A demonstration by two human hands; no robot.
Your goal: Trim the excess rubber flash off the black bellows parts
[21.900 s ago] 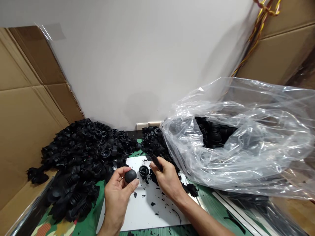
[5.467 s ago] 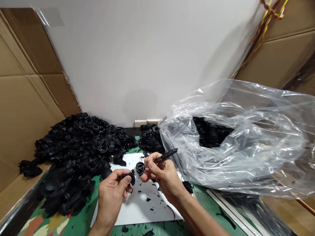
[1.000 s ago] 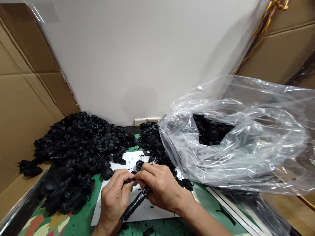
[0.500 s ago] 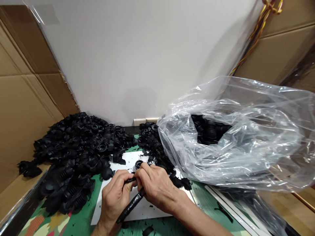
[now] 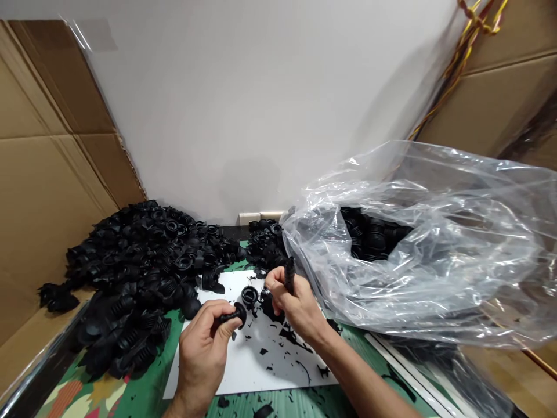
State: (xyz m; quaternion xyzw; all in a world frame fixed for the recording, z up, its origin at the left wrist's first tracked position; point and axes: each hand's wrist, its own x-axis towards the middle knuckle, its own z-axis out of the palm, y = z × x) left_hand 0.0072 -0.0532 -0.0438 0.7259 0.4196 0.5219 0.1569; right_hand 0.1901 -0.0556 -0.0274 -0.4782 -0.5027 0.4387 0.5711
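Left hand (image 5: 203,347) pinches a round-headed black piece (image 5: 241,314). Right hand (image 5: 301,309), drawn away to two o'clock, grips a ridged handle (image 5: 289,274).

A: Pose?
B: Left hand (image 5: 204,345) at 7 o'clock, thumb pinching against curled fingers. Right hand (image 5: 296,305) between 5 and 6, gripping. Hands apart.
A: Arms?
B: Right forearm (image 5: 363,377) bare, runs out toward 5.

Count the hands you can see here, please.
2. The left hand, over the white board, pinches a small black part; the right hand, nearer the plastic bag, grips a black handle.
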